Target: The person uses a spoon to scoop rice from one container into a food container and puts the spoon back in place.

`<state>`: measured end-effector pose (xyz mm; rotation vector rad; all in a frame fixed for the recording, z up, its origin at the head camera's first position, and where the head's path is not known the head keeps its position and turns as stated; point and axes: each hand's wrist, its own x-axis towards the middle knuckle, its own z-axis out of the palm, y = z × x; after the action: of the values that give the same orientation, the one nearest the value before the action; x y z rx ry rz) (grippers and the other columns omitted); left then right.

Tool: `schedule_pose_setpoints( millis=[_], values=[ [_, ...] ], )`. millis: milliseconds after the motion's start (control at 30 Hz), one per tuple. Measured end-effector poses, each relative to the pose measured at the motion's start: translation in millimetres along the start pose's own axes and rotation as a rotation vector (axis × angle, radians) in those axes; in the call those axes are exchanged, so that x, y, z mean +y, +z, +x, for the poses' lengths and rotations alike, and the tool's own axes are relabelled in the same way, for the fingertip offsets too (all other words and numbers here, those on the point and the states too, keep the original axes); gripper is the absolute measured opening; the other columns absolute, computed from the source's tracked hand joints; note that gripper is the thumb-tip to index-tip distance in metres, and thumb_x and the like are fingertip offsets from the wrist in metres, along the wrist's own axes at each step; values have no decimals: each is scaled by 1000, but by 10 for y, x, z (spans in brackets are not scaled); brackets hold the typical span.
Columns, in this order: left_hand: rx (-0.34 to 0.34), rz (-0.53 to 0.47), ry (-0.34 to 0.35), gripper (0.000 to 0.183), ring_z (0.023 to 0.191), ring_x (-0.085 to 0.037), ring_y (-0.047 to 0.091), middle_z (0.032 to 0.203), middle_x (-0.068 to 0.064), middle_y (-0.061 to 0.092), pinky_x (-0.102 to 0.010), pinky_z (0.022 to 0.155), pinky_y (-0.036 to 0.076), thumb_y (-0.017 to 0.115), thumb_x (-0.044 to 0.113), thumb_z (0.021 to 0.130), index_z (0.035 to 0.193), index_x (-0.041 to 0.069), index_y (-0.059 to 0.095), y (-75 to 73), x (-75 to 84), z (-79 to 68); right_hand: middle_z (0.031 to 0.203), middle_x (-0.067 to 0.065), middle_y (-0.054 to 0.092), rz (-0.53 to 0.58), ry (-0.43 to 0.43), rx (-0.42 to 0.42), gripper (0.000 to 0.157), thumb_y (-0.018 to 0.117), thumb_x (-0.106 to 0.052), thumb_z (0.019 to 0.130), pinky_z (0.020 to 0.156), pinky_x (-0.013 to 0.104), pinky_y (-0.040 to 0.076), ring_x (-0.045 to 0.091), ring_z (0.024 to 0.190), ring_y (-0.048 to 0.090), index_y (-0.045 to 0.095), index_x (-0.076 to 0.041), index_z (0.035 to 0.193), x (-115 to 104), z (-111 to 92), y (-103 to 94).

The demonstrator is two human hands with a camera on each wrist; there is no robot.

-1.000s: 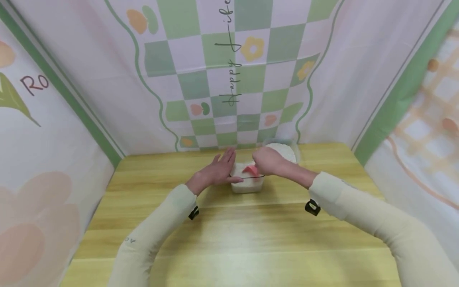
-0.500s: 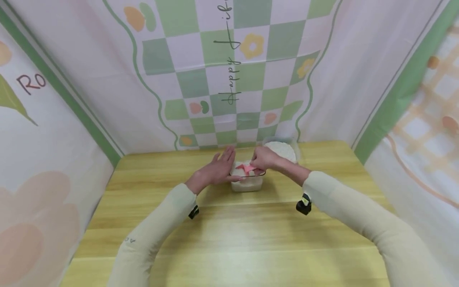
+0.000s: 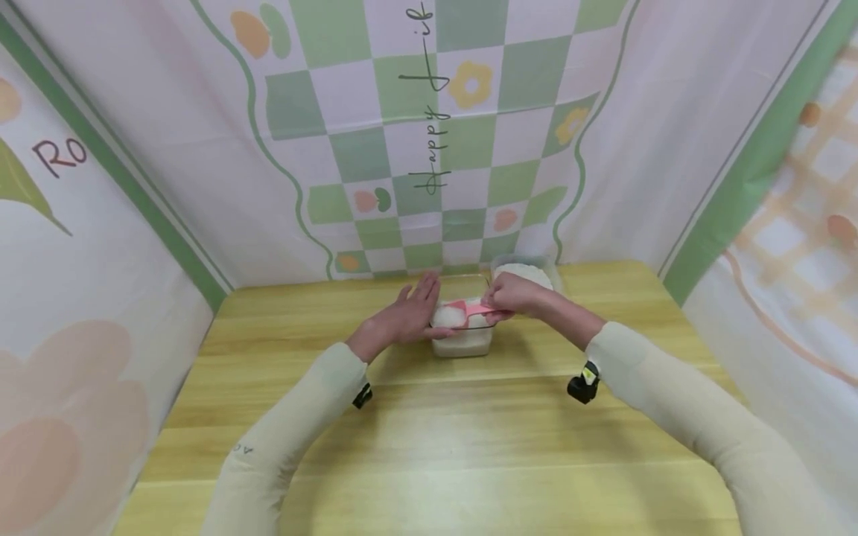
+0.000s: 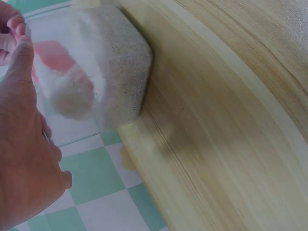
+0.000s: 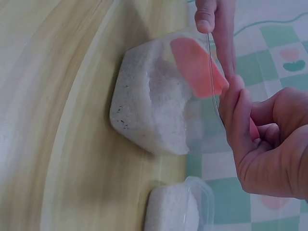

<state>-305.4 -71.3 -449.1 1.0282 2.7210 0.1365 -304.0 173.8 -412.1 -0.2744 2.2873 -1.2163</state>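
Note:
A clear container [image 3: 462, 347] of white, rice-like grains stands near the table's back edge. My left hand [image 3: 409, 316] rests against its left side with fingers straight and the thumb at the near rim. My right hand [image 3: 511, 293] grips the handle of a pink scoop [image 3: 459, 304], fingers curled round it at the container's right side. A mound of white grains [image 3: 446, 317] lies in the scoop's bowl. In the left wrist view the scoop [image 4: 54, 56] shows through the container's wall. The right wrist view has the scoop [image 5: 191, 61] inside the rim, above the grains [image 5: 163, 110].
A second clear container [image 3: 553, 277] with white contents stands behind my right hand at the back right. The wooden table [image 3: 442, 432] ends at a green-and-white checked cloth [image 3: 402, 193] hanging behind it. A black wrist camera [image 3: 583, 384] hangs under my right sleeve.
The scoop, tilted down into the grains before, has come up level with a white mound in it. My right hand shifted left, then back to the right. My left hand stays put.

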Motion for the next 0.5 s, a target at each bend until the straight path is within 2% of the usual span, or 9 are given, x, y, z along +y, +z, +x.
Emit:
schedule_pose_setpoints(
  millis=[133,233,500],
  values=[
    [-3,-16,-3,108,156,-27,-12,167,-13,-18,-53,125,11,41,72,94,158,-1,-6,-2,5,16,64,-1,63,148,41,-13,24,46,5,97,56,14,51,3,55,64,63,22,101,81,-50,-57],
    [0,-16,-1,108,156,-26,-12,166,-13,-18,-54,125,11,41,73,94,158,-1,-6,1,1,11,67,-1,64,209,62,-14,30,43,5,99,59,14,53,3,58,64,56,26,116,122,-91,-83],
    [2,-16,8,107,156,-26,-13,166,-11,-22,-54,125,10,40,72,95,158,0,-7,13,-12,13,67,1,66,312,66,-20,31,40,5,101,60,14,53,4,60,63,52,27,120,200,-169,-162]
  ],
)
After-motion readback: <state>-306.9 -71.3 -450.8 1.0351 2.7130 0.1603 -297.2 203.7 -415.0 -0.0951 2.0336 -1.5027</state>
